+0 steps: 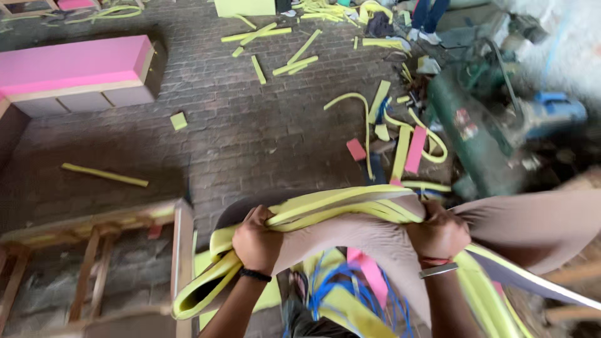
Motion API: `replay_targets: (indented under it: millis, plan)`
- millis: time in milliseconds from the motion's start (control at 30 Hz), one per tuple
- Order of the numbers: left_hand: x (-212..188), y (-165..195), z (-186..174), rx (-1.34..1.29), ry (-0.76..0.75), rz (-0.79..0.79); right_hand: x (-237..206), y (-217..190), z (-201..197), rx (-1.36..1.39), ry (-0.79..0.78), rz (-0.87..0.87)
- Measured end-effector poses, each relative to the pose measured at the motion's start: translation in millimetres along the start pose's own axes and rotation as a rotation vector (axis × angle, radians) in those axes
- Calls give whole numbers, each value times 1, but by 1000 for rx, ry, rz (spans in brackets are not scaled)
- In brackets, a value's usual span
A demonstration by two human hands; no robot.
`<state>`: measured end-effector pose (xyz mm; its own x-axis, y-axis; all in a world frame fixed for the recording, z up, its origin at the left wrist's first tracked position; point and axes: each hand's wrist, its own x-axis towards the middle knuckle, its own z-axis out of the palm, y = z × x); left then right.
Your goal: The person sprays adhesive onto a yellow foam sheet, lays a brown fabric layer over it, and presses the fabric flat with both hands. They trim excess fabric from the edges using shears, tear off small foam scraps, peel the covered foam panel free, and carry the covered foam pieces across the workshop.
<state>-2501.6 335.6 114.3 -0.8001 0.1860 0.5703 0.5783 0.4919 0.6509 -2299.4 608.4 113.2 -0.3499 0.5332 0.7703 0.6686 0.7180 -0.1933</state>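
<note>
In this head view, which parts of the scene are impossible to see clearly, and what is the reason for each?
- Left hand and right hand: fingertips buried in the yellow foam and tan fabric.
- Fabric: cut off by the right edge.
- Green machine: motion blur hides its details.
- Person at top: only legs show, cut by the top edge.
- Wooden frame: cut by the left and bottom edges.

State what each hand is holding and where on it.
Both hands grip a folded yellow foam sheet wrapped in tan fabric. The left hand clutches its upper edge near the left fold; the right hand bunches foam and fabric at the right end.
</note>
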Motion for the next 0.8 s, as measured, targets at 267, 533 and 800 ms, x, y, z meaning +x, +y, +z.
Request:
replay_targets:
  millis: [267, 533, 800]
  plan:
    - [188, -42, 88, -65, 23, 63, 126, -66, 150, 124, 56, -42]
    - [362, -97, 241, -71, 16, 55, 250, -102, 338, 26, 0, 91]
    - [533, -95, 400, -179, -118, 127, 371, -89, 492, 52, 89, 149]
